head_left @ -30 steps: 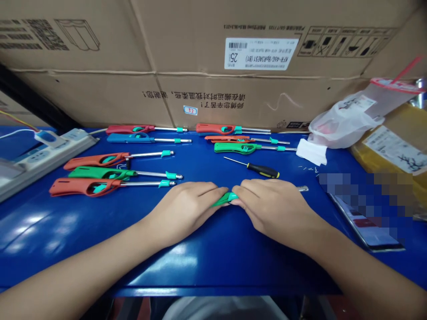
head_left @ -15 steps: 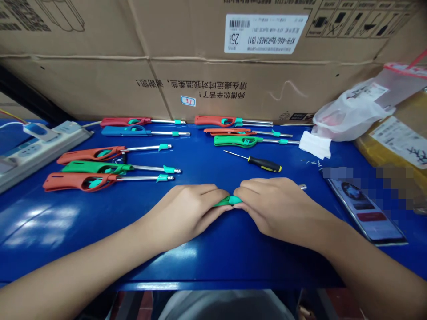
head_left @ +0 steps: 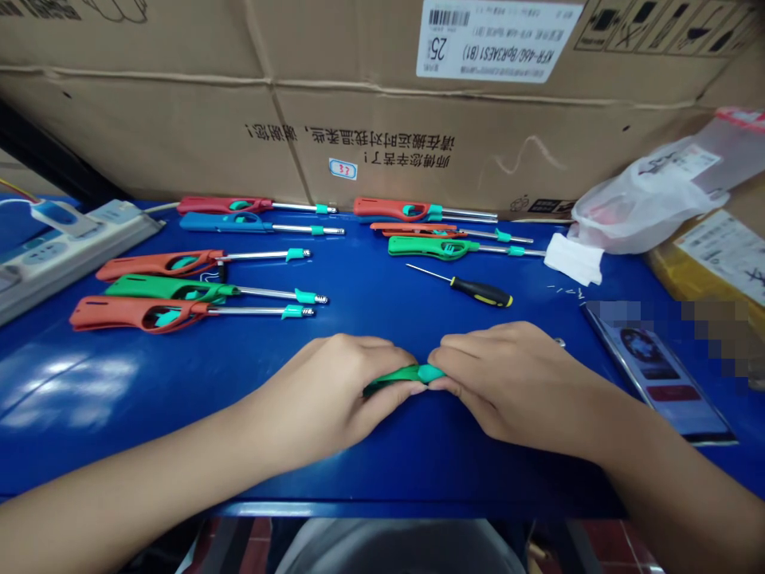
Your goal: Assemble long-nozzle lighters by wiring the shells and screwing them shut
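Note:
Both hands meet over the front of the table on a green long-nosed lighter (head_left: 402,375), held crosswise. My left hand (head_left: 340,391) is closed around its green body, which shows only between the fingers and thumb. My right hand (head_left: 502,383) is closed over the teal collar and the metal tube, most of which it hides; a bit of metal shows past its knuckles. Beyond the hands lies a screwdriver (head_left: 481,292) with a black and yellow handle. More lighters rest farther back, among them a green one (head_left: 433,248) and an orange one (head_left: 140,313).
A power strip (head_left: 77,239) sits at the left edge. At the right are a phone (head_left: 657,371), a white paper piece (head_left: 574,259), a plastic bag (head_left: 627,199) and a yellow-taped parcel (head_left: 717,255). A big cardboard box (head_left: 197,135) walls off the back of the blue table (head_left: 287,486).
The view has shifted slightly. Both hands stay closed on the green lighter, and a little more of its green body shows beside my left thumb.

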Demonstrator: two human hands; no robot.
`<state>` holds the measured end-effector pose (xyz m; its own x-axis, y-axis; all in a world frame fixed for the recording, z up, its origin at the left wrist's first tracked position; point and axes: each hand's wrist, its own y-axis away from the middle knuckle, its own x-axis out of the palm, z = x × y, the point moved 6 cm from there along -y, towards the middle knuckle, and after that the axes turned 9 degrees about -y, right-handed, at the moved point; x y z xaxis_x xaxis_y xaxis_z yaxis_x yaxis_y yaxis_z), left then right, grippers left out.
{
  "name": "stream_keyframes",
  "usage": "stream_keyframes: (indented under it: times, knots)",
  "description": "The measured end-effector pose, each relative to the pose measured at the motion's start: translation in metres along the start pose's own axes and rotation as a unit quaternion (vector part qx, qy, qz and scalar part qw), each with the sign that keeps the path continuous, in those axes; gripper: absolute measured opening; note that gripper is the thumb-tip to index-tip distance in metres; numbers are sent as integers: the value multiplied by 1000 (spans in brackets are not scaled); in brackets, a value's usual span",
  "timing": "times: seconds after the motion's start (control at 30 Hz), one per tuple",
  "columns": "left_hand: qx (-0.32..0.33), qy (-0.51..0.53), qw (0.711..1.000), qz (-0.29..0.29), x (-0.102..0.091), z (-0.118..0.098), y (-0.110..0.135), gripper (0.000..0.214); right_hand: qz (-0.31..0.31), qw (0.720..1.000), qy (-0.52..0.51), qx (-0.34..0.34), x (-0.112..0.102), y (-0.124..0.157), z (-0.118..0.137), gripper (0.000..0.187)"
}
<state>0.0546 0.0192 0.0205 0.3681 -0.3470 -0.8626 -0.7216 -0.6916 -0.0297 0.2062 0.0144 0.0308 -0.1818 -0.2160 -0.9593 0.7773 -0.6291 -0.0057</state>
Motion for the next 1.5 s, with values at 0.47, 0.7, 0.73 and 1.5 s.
stream_keyframes:
  times: [0.47, 0.7, 0.73, 1.5]
  knots:
    - [25, -40, 999, -15, 13, 0, 3, 26, 17, 1000, 24, -10, 10, -3, 8, 24]
    - [39, -75, 996, -9, 14, 0, 4, 27, 3, 1000, 18, -17, 10, -4, 5, 21]
    - [40, -80, 996, -12, 13, 0, 4, 26, -7, 999, 26, -23, 10, -3, 6, 20]
    - [172, -284, 931, -152, -3, -13, 6, 26, -123, 981, 135, -62, -1, -2, 14, 31]
